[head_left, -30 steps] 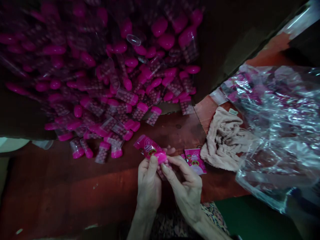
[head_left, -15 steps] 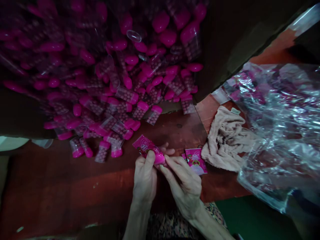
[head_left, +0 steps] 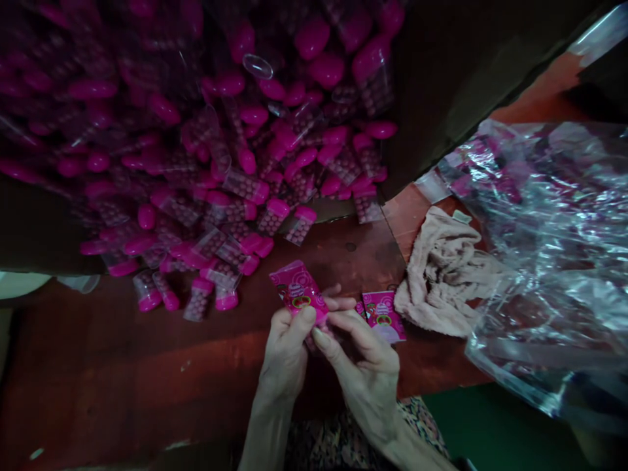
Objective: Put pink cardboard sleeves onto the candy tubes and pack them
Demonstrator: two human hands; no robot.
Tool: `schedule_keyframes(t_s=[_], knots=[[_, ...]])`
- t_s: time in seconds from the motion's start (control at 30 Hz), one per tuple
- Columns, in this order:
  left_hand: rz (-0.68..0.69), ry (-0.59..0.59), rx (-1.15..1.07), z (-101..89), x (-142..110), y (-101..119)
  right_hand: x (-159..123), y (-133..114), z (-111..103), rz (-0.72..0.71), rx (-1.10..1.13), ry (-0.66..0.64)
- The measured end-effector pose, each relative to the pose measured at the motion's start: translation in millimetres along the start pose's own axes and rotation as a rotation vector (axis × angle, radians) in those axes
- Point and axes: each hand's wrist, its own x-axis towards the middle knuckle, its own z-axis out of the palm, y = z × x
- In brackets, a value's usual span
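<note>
Pink printed sachet [head_left: 297, 292] is held tilted between the person's two hands, over the near part of a reddish wooden table [head_left: 122, 373], its printed face turned up. The left hand [head_left: 284, 356] pinches it, with the thumb pressed on the face near the lower edge and the fingers passing behind it, their tips [head_left: 345, 303] showing to the right. The right hand [head_left: 366, 373] closes on the sachet's lower right corner, thumb and forefinger pinching together. Something pinkish shows beneath the sachet, mostly hidden by the hands; what it is cannot be told. A second sachet [head_left: 383, 316] lies on the table just right of the hands. Farther away, a large heap of clear plastic tubes [head_left: 196, 150] with pink caps, filled with pink beads, spreads over a dark cardboard sheet [head_left: 456, 85] and spills onto the table. To the right are a crumpled beige cloth [head_left: 436, 275] and a clear plastic bag [head_left: 544, 261] with pink packets inside.
</note>
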Motion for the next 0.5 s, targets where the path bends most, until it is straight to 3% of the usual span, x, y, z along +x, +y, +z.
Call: schedule_keyframes(t_s=[0.07, 0.13, 0.23, 0.4, 0.5], knots=[[0.021, -0.021, -0.020, 2.6, 1.6, -0.1, 0.4, 2.2, 0.8, -0.182, -0.109, 0.019], [0.054, 0.007, -0.054, 6.1, 2.5, -0.3, 1.6, 2.9, 0.8, -0.264, -0.163, -0.001], [0.098, -0.013, -0.056, 7.7, 1.9, 0.3, 4.1, -1.3, -2.0, -0.251, -0.187, -0.020], [0.144, -0.331, 0.036, -2.6, -2.0, 6.1, 7.5, -15.0, -11.2, -0.204, -0.143, -0.039], [0.131, -0.386, 0.018, -6.8, -3.9, 7.0, 6.8, -16.9, -12.4, -0.140, -0.106, -0.068]])
